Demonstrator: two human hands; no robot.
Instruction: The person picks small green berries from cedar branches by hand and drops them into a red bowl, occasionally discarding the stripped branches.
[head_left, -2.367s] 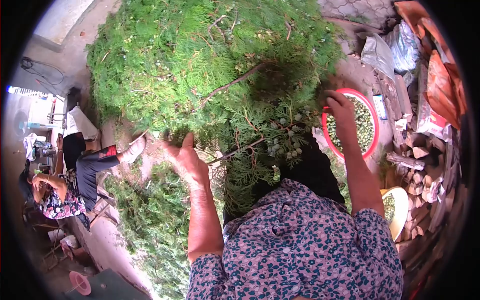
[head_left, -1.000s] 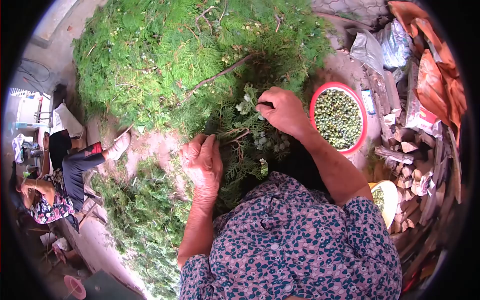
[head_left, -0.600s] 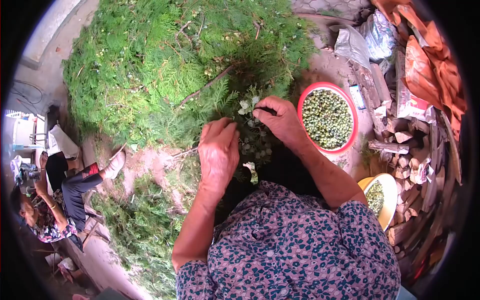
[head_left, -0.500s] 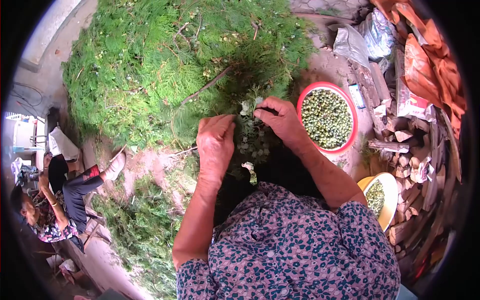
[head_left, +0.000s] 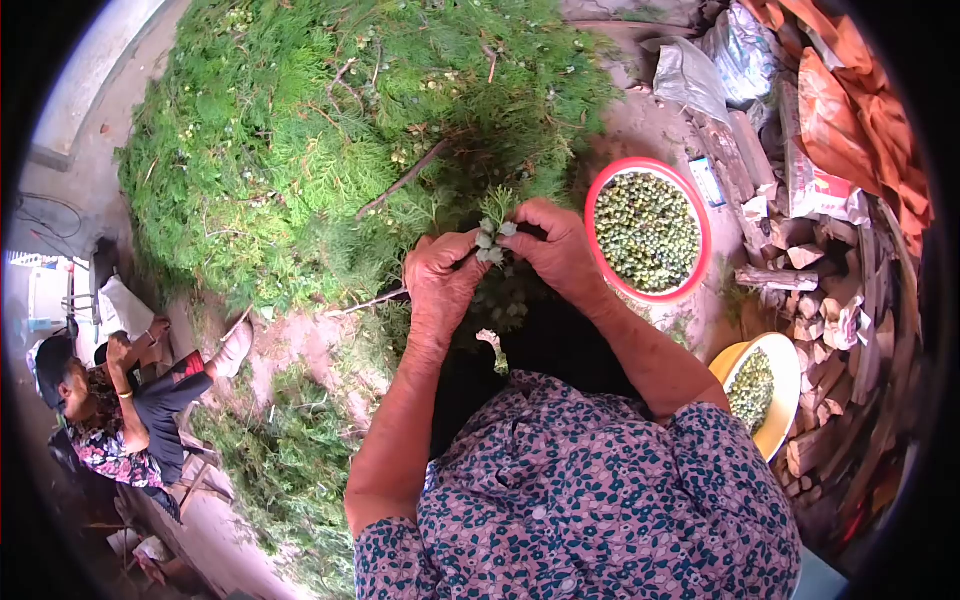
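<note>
A green evergreen sprig [head_left: 497, 203] with a cluster of pale grey-green cones [head_left: 488, 242] is held up in front of my chest. My left hand [head_left: 442, 278] pinches it from the left, thumb and fingers closed at the cones. From the other side, my right hand [head_left: 552, 250] has its thumb and bent forefinger closed at the same cluster. Below my fingers more cone-bearing foliage hangs in shadow over my dark lap. Beyond my hands lies a big heap of green branches [head_left: 300, 150].
To my right stand a red-rimmed basin [head_left: 592, 225] and a yellow basin [head_left: 792, 385], both holding green cones. Stacked firewood [head_left: 815, 350], sacks [head_left: 690, 78] and an orange cloth [head_left: 870, 120] line the right side. Another person [head_left: 130, 420] sits at the left. Cut branches [head_left: 285, 450] lie nearer.
My hands have come closer together, and the right thumb now meets the cone cluster beside my left fingers. The seated person at the left has shifted, raising the head and moving the hands.
</note>
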